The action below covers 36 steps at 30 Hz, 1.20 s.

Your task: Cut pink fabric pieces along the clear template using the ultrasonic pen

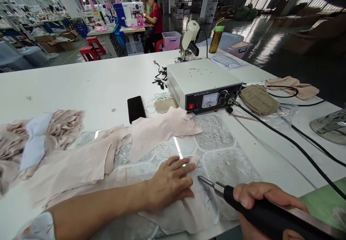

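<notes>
My left hand lies flat, fingers spread, on a thin pale-pink fabric piece. Beneath the fabric is a clear patterned plastic mat. My right hand is wrapped round the black handle of an ultrasonic cutter. Its metal tip touches or hovers just above the mat, close to the fabric's right edge; I cannot tell which. Beyond my left hand lies a stack of pink fabric pieces. Another stack of cut pieces spreads to the left.
A generator box with a dial stands behind the mat, its black cable running to the cutter. A phone, paper patterns, a tied fabric bundle, a glass jar and a bottle are around. A person sits at a sewing machine.
</notes>
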Each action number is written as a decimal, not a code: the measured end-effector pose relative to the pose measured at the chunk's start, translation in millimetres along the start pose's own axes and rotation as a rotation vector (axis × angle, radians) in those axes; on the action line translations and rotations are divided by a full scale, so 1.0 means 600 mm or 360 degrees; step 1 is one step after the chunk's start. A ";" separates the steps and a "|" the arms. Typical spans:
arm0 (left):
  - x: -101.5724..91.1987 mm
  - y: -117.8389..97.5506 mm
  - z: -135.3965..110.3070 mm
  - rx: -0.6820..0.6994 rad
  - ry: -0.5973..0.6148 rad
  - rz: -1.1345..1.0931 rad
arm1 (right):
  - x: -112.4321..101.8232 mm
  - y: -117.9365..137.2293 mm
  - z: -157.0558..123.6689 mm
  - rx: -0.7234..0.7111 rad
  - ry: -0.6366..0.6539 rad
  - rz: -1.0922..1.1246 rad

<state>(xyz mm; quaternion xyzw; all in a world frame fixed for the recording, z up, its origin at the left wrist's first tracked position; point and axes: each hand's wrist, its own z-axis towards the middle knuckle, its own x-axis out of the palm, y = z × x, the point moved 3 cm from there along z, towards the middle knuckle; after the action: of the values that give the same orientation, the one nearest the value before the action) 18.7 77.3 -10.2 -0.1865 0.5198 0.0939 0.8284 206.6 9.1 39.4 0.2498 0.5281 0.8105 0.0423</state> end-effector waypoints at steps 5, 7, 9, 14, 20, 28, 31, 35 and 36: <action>0.001 0.003 0.001 -0.0013 0.0013 -0.0016 | 0.019 -0.007 0.014 -0.0119 -0.0020 0.0085; 0.001 0.003 0.001 -0.0003 0.0005 -0.0025 | 0.020 -0.012 0.016 -0.0129 -0.0008 0.0101; 0.000 0.004 0.001 0.0002 -0.0001 -0.0033 | 0.019 -0.016 0.016 -0.0120 0.0000 0.0108; -0.001 0.003 0.002 -0.0010 0.0020 -0.0049 | 0.013 -0.022 0.014 -0.0071 0.0002 0.0122; -0.001 0.003 0.002 -0.0009 0.0048 -0.0048 | 0.006 -0.032 0.013 -0.0092 0.0076 0.0123; -0.002 0.003 0.003 -0.0003 0.0049 -0.0055 | 0.000 -0.031 0.015 -0.0078 0.0009 0.0096; -0.004 0.004 0.005 -0.0001 0.0057 -0.0063 | 0.000 -0.031 0.018 -0.0081 0.0021 0.0110; -0.005 0.004 0.005 -0.0003 0.0067 -0.0080 | 0.002 -0.030 0.020 -0.0102 0.0023 0.0123; -0.005 0.005 0.006 -0.0004 0.0071 -0.0083 | 0.003 -0.030 0.020 -0.0094 0.0016 0.0127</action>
<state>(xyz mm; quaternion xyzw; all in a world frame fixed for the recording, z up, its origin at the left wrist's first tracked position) 19.2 81.2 -6.8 -0.2032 0.5329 0.0687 0.8186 207.2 27.6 28.0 0.2653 0.4939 0.8279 0.0146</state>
